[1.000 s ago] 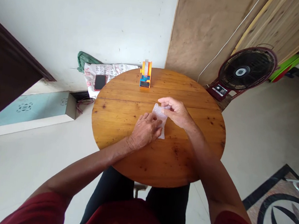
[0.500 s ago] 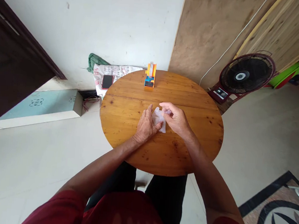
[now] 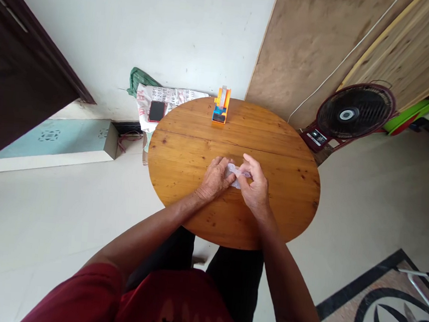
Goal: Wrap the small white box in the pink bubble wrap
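Note:
A small, crinkled, translucent whitish plastic wrapper (image 3: 235, 184) lies on the round wooden table (image 3: 187, 214), partly covered by both hands. From the left, my left hand (image 3: 216, 177) presses it against the tabletop, its thumb at the wrapper's near part and its fingers bent together. My right hand (image 3: 254, 183) pinches the wrapper's right part between thumb and finger, with the index finger raised. Whatever the wrapper may contain is hidden. Farther back on the table stands an orange and blue tape dispenser (image 3: 221, 106) with a roll of clear tape.
Beyond the table's left rear edge, a dark phone (image 3: 156, 111) rests on a printed white sack (image 3: 148, 95), beside a green bag (image 3: 141, 80). A dark red fan (image 3: 348, 112) stands at the right. Behind the table are a white wall and a wooden board (image 3: 303, 43).
My right hand has turned and drawn the wrapper's upper part down, folding it toward me. My left hand's fingers have drawn in. The view has shifted slightly.

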A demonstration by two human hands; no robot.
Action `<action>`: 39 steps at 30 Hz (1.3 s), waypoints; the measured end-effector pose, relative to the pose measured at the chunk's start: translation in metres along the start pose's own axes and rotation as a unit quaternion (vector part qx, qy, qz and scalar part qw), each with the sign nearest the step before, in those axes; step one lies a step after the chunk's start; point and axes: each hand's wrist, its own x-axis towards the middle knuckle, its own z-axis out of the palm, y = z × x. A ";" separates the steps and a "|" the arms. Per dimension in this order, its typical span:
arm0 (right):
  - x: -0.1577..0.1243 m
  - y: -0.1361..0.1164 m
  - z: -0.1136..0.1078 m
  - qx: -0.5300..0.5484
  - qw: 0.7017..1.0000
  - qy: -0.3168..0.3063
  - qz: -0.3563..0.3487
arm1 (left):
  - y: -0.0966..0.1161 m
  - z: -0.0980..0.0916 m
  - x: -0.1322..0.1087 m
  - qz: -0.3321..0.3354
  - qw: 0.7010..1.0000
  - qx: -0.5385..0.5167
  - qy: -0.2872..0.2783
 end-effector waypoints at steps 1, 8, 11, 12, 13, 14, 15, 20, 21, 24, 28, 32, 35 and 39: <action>-0.001 0.001 0.000 0.006 1.000 0.003 0.001 | -0.001 0.000 0.000 0.001 1.000 -0.004 -0.003; -0.004 -0.004 -0.001 0.012 1.000 0.013 0.016 | -0.004 0.003 0.000 0.016 0.999 -0.044 0.004; -0.007 -0.005 -0.001 0.006 1.000 0.019 0.021 | -0.004 0.003 0.000 0.021 0.998 -0.055 0.003; -0.009 -0.004 0.000 0.004 1.000 0.019 0.023 | -0.004 0.003 0.000 0.026 0.998 -0.061 0.001; -0.010 -0.003 0.000 -0.001 1.000 0.018 0.024 | -0.005 0.003 0.000 0.034 0.997 -0.069 0.000; -0.012 -0.001 0.001 -0.006 1.000 0.017 0.024 | -0.006 0.003 0.000 0.041 0.996 -0.078 -0.001; -0.013 0.000 0.001 -0.012 1.000 0.015 0.023 | -0.007 0.002 0.001 0.047 0.995 -0.089 -0.001; -0.017 -0.001 0.000 -0.045 0.999 0.000 0.007 | -0.013 -0.002 0.003 0.039 0.990 -0.133 -0.035; -0.017 -0.002 0.000 -0.056 0.998 -0.003 0.002 | -0.013 -0.003 0.003 0.040 0.988 -0.140 -0.043; -0.018 -0.004 -0.001 -0.088 0.996 -0.009 -0.016 | -0.011 -0.005 0.004 0.056 0.985 -0.157 -0.044; -0.021 -0.003 -0.001 -0.118 0.992 -0.019 -0.046 | -0.008 -0.011 0.004 0.044 0.979 -0.187 -0.073; -0.024 -0.002 -0.001 -0.138 0.989 -0.034 -0.050 | -0.010 -0.026 0.004 0.009 0.961 -0.233 -0.151; -0.025 -0.003 -0.001 -0.143 0.987 -0.038 -0.056 | -0.013 -0.038 0.004 -0.002 0.954 -0.224 -0.199; -0.027 -0.006 -0.002 -0.153 0.984 -0.043 -0.079 | -0.014 -0.049 0.000 0.038 0.951 -0.174 -0.253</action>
